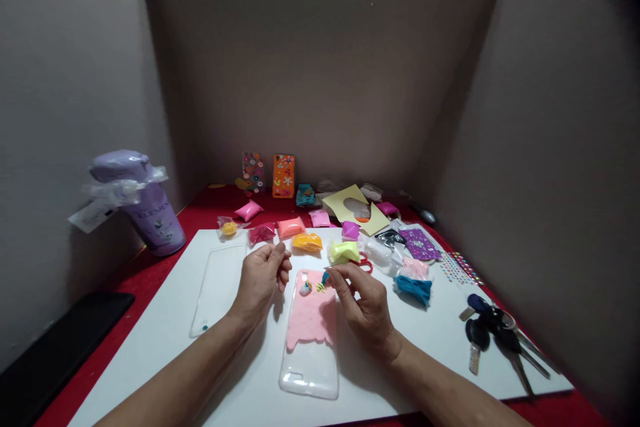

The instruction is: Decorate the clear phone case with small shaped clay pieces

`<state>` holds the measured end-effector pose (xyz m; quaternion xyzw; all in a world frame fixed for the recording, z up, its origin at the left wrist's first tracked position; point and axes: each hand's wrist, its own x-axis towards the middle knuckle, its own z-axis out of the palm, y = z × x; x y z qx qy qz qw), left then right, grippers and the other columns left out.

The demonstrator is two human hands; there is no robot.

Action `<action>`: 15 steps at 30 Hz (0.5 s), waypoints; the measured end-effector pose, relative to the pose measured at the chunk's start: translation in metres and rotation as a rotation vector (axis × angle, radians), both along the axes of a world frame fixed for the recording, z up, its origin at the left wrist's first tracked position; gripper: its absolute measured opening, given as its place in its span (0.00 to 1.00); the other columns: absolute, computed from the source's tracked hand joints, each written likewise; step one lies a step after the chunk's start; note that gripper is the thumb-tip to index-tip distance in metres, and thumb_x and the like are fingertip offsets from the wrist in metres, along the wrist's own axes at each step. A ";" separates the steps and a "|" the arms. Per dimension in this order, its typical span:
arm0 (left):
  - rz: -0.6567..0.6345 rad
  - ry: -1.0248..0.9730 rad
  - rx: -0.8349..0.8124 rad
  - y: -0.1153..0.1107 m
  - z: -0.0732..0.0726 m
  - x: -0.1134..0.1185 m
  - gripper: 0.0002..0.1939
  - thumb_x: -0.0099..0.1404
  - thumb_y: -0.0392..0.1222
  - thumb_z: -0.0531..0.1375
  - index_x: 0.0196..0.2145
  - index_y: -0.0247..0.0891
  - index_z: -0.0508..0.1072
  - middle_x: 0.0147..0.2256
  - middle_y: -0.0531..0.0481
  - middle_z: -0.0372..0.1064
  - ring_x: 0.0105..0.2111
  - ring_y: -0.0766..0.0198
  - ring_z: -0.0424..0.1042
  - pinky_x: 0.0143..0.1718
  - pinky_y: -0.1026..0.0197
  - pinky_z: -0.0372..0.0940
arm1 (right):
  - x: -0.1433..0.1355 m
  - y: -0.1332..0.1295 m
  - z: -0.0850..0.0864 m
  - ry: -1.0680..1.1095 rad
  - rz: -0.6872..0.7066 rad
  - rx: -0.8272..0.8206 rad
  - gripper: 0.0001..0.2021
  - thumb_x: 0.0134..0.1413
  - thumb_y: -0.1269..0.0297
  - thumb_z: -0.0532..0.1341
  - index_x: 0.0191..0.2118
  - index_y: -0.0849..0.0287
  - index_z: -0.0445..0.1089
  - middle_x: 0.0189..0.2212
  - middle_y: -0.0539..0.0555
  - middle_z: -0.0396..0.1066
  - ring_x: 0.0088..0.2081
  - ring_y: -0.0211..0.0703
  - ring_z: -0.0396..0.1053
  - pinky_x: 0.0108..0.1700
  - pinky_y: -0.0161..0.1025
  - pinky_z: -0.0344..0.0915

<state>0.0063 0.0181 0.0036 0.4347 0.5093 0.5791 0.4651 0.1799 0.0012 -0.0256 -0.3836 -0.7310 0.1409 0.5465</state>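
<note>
A clear phone case (309,370) lies on the white board, its upper part covered with pink clay (313,317) that ends in a wavy edge. Small pieces sit near the top of the clay: a multicoloured one (305,288), a yellow striped one (320,287) and a blue one (325,277). Left of the case, my left hand (263,280) hovers with thumb and forefinger pinched; whatever they hold is too small to tell. My right hand (365,307) is pinched at the case's upper right, close to the blue piece. What lies between its fingertips is hidden.
Packets of coloured clay, including an orange one (307,242) and a blue one (414,289), line the board's far side. Red scissors (367,263) lie among them. A second clear case (217,290) is at left, clay tools (515,340) at right, a purple bottle (155,213) far left.
</note>
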 end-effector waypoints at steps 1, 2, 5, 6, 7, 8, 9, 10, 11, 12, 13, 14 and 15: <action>0.005 -0.007 0.001 0.001 0.000 0.000 0.17 0.59 0.52 0.59 0.26 0.33 0.67 0.19 0.55 0.64 0.15 0.73 0.60 0.14 0.71 0.56 | 0.000 0.000 0.000 -0.001 0.000 0.000 0.06 0.58 0.68 0.56 0.33 0.60 0.69 0.26 0.53 0.69 0.29 0.40 0.66 0.31 0.36 0.60; 0.007 -0.008 0.000 0.001 0.000 0.000 0.16 0.59 0.51 0.58 0.26 0.32 0.68 0.19 0.54 0.65 0.15 0.73 0.61 0.14 0.70 0.57 | 0.000 0.000 0.000 -0.002 0.001 0.000 0.06 0.58 0.69 0.56 0.33 0.60 0.69 0.26 0.53 0.69 0.29 0.40 0.66 0.31 0.36 0.60; 0.017 0.005 -0.003 0.002 0.000 0.000 0.14 0.59 0.49 0.58 0.27 0.32 0.68 0.18 0.55 0.64 0.15 0.73 0.60 0.14 0.70 0.57 | 0.000 0.000 0.000 -0.001 0.001 0.001 0.06 0.59 0.69 0.56 0.33 0.60 0.69 0.26 0.53 0.69 0.29 0.40 0.66 0.31 0.36 0.61; 0.018 0.010 -0.003 0.002 0.001 0.000 0.14 0.59 0.48 0.58 0.26 0.33 0.68 0.18 0.55 0.64 0.14 0.73 0.60 0.14 0.71 0.56 | 0.000 -0.001 0.000 0.000 0.002 0.000 0.06 0.59 0.69 0.56 0.34 0.60 0.69 0.26 0.53 0.69 0.29 0.40 0.66 0.32 0.37 0.61; 0.017 0.014 -0.002 0.002 0.001 -0.001 0.14 0.58 0.48 0.59 0.25 0.33 0.67 0.17 0.56 0.63 0.14 0.74 0.59 0.13 0.71 0.55 | 0.000 -0.001 0.000 0.001 0.002 -0.001 0.06 0.59 0.69 0.56 0.34 0.60 0.69 0.26 0.53 0.69 0.29 0.40 0.66 0.32 0.37 0.61; 0.017 0.017 -0.001 0.002 0.001 -0.001 0.14 0.58 0.48 0.59 0.24 0.33 0.67 0.17 0.56 0.63 0.13 0.74 0.58 0.13 0.71 0.54 | 0.001 -0.002 0.000 0.002 0.003 -0.001 0.06 0.59 0.69 0.56 0.33 0.60 0.69 0.26 0.53 0.69 0.29 0.40 0.66 0.32 0.37 0.61; 0.016 0.018 -0.001 0.002 0.001 -0.001 0.15 0.57 0.48 0.60 0.23 0.33 0.66 0.16 0.56 0.63 0.13 0.74 0.58 0.12 0.71 0.54 | 0.001 -0.002 0.000 0.001 0.004 -0.002 0.06 0.59 0.68 0.56 0.33 0.60 0.69 0.26 0.53 0.69 0.29 0.40 0.66 0.32 0.37 0.61; 0.014 0.018 -0.001 0.002 0.000 -0.001 0.15 0.56 0.48 0.61 0.23 0.33 0.66 0.16 0.56 0.63 0.13 0.74 0.58 0.12 0.71 0.53 | 0.001 -0.002 0.000 -0.001 0.006 -0.004 0.06 0.59 0.68 0.56 0.33 0.60 0.69 0.26 0.53 0.69 0.29 0.40 0.66 0.32 0.37 0.61; 0.013 0.017 -0.002 0.002 0.000 -0.001 0.15 0.55 0.48 0.62 0.22 0.33 0.66 0.16 0.56 0.63 0.13 0.74 0.57 0.12 0.71 0.53 | 0.001 -0.002 -0.001 -0.003 0.007 -0.005 0.06 0.59 0.68 0.56 0.32 0.60 0.69 0.26 0.53 0.69 0.29 0.40 0.66 0.32 0.37 0.61; 0.012 0.013 -0.002 0.002 0.000 -0.001 0.15 0.54 0.48 0.63 0.22 0.33 0.66 0.16 0.56 0.63 0.13 0.74 0.57 0.12 0.71 0.53 | 0.002 -0.001 -0.001 -0.005 0.008 -0.005 0.06 0.59 0.68 0.56 0.32 0.60 0.69 0.26 0.53 0.69 0.29 0.40 0.66 0.32 0.37 0.61; 0.012 0.009 -0.002 0.002 -0.001 -0.001 0.15 0.54 0.47 0.63 0.22 0.33 0.66 0.16 0.56 0.62 0.13 0.74 0.57 0.12 0.71 0.53 | 0.002 -0.001 -0.001 -0.007 0.008 -0.006 0.06 0.59 0.68 0.56 0.32 0.60 0.69 0.26 0.53 0.69 0.29 0.40 0.66 0.32 0.37 0.61; 0.013 0.004 -0.001 0.002 -0.001 -0.001 0.15 0.53 0.47 0.64 0.23 0.33 0.66 0.16 0.57 0.62 0.13 0.74 0.57 0.12 0.70 0.53 | 0.002 0.000 -0.001 -0.007 0.006 -0.006 0.06 0.59 0.68 0.56 0.33 0.60 0.69 0.26 0.53 0.69 0.29 0.40 0.66 0.32 0.37 0.61; 0.012 -0.002 0.001 0.003 -0.001 -0.001 0.14 0.52 0.47 0.64 0.23 0.33 0.67 0.16 0.57 0.62 0.13 0.74 0.57 0.12 0.70 0.53 | 0.002 0.000 -0.001 -0.006 0.005 -0.005 0.06 0.59 0.68 0.56 0.33 0.60 0.69 0.26 0.53 0.69 0.30 0.40 0.66 0.32 0.37 0.61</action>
